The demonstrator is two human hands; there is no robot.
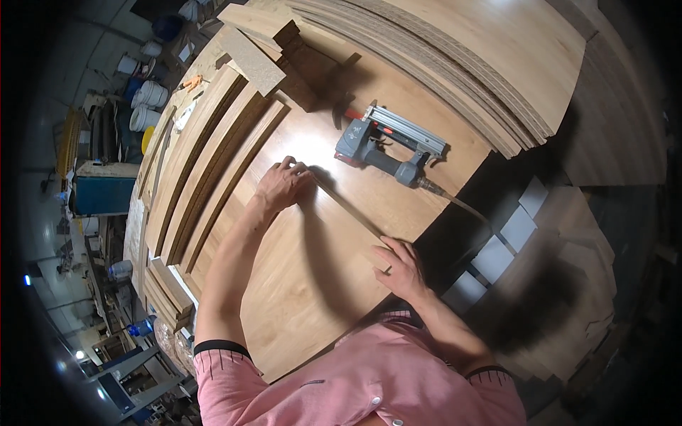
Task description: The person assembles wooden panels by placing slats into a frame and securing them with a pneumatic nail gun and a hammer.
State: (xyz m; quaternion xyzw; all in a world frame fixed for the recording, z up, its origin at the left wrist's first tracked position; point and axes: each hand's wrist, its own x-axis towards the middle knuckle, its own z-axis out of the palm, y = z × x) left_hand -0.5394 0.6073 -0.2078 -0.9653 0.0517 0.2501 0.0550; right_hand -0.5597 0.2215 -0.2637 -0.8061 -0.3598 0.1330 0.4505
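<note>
A thin wooden strip [349, 204] runs slantwise between my two hands over a light wood panel [284, 305]. My left hand [285, 183] is closed on its far end, fingers bent over it. At the near end my right hand [400, 268] pinches the strip between thumb and fingers, close to the panel's right edge. Beyond the strip lies a grey and black nail gun [387, 153] on its side, an air hose [462, 204] trailing from its handle. A hammer [342, 111] lies behind it, partly hidden.
Long wooden boards [213, 167] stand in rows on the left. A loose board piece [253, 62] rests across them at the far end. Stacked panels [455, 64] fill the far right. White-faced pieces [494, 259] sit lower right. Buckets [148, 94] stand on the floor at left.
</note>
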